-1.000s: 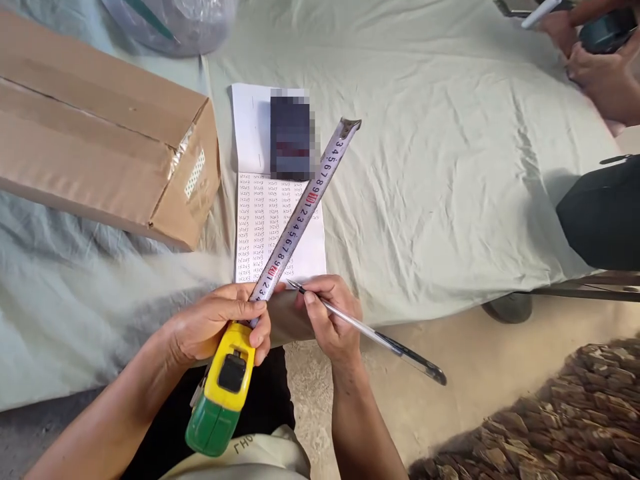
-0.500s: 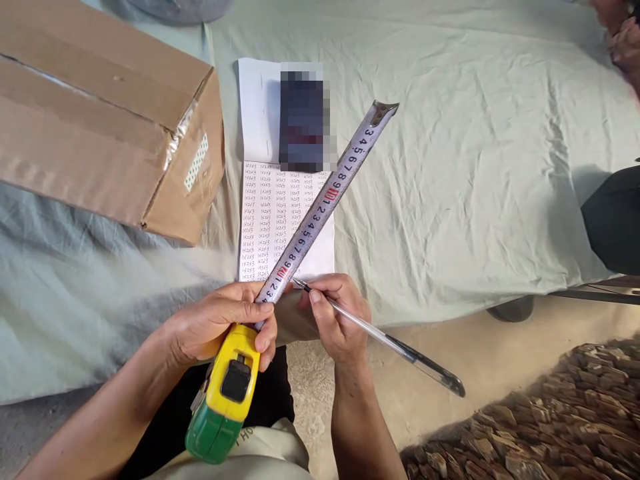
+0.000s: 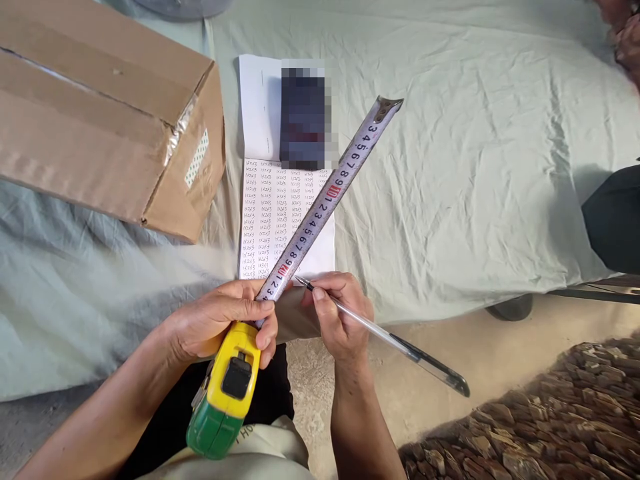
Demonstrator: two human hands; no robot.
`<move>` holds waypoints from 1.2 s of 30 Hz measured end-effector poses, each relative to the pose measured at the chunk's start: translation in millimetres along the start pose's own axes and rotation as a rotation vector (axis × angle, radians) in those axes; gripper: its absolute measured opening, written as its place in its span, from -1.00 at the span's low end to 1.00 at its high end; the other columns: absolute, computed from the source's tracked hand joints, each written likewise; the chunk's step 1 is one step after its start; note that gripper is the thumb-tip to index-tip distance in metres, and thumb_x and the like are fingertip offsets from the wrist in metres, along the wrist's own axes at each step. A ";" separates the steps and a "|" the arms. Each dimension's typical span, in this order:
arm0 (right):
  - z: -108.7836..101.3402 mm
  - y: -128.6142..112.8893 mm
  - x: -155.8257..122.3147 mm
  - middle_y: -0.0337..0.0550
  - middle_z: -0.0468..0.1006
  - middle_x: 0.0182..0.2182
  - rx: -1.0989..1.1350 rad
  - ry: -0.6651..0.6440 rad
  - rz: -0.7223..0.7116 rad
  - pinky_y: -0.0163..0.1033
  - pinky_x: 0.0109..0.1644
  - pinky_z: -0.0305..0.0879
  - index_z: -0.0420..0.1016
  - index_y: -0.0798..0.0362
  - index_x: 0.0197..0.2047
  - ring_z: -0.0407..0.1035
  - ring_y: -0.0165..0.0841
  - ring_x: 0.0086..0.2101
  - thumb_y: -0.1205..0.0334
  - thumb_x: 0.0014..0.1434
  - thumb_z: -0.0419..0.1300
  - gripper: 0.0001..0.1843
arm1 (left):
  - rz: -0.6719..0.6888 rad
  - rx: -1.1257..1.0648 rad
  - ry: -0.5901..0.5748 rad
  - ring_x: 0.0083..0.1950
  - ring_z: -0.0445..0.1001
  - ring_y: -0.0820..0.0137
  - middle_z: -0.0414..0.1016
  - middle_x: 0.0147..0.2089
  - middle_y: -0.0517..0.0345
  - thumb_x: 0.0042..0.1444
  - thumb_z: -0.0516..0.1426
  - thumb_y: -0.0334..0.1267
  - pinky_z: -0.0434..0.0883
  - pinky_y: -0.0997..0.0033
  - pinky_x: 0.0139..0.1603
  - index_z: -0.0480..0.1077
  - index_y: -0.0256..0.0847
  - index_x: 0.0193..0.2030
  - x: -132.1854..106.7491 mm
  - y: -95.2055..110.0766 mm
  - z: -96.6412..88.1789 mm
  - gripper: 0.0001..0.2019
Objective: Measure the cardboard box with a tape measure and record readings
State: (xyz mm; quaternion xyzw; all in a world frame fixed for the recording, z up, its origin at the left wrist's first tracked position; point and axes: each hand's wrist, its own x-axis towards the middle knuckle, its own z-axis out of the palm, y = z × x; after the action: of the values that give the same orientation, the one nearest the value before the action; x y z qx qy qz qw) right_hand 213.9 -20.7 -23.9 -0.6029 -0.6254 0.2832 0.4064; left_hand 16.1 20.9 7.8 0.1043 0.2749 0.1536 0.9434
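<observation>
My left hand is closed on a tape measure with a yellow and green case, thumb pressing on the drawn-out blade. The numbered blade slants up and right over an open notebook filled with handwritten rows, its metal hook at the upper end. A pen with a clear barrel and black cap on its rear end is pinched in my right hand. Its tip is close to the blade's edge, near the red 20 mark; whether they touch I cannot tell.
A taped cardboard box stands at the left on a pale green cloth. A dark, blurred-out object lies on the notebook's upper part. Stacked brown pieces fill the lower right, and a dark object is at the right edge.
The blade's hook end has shifted slightly up and right. Both hands keep the same hold, with the pen tip still near the blade.
</observation>
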 end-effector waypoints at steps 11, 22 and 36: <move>1.2 -2.3 1.6 -0.27 0.44 -0.54 -0.061 -0.018 -0.021 -0.21 -0.38 0.28 0.35 -0.01 -0.35 0.36 -0.36 -0.48 0.30 0.22 0.06 -0.89 | 0.009 0.004 0.000 -0.53 0.43 0.35 0.37 -0.59 0.22 0.15 0.13 -0.33 0.31 0.45 -0.49 0.28 -0.20 -0.25 -0.4 -1.3 -1.2 -0.92; 0.8 2.4 0.1 -0.27 0.40 -0.54 -0.012 0.050 -0.011 -0.22 -0.39 0.29 0.36 -0.01 -0.32 0.36 -0.37 -0.50 0.34 0.19 0.06 -0.90 | 0.004 0.013 0.007 -0.53 0.43 0.36 0.36 -0.59 0.22 0.16 0.12 -0.34 0.32 0.44 -0.48 0.31 -0.21 -0.20 0.5 2.5 2.0 -0.92; 1.1 -3.8 3.8 -0.26 0.40 -0.55 -0.120 0.032 -0.023 -0.21 -0.38 0.27 0.34 -0.02 -0.37 0.35 -0.34 -0.47 0.32 0.19 0.05 -0.89 | 0.004 0.022 0.009 -0.52 0.45 0.35 0.37 -0.57 0.22 0.13 0.13 -0.32 0.28 0.46 -0.50 0.28 -0.21 -0.19 0.2 0.3 1.4 -0.88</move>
State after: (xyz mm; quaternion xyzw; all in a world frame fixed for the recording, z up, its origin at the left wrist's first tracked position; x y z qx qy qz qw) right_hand 211.1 -17.3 -20.6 -0.6234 -0.6416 0.2308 0.3827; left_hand 16.9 21.0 8.9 0.1144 0.2805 0.1528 0.9407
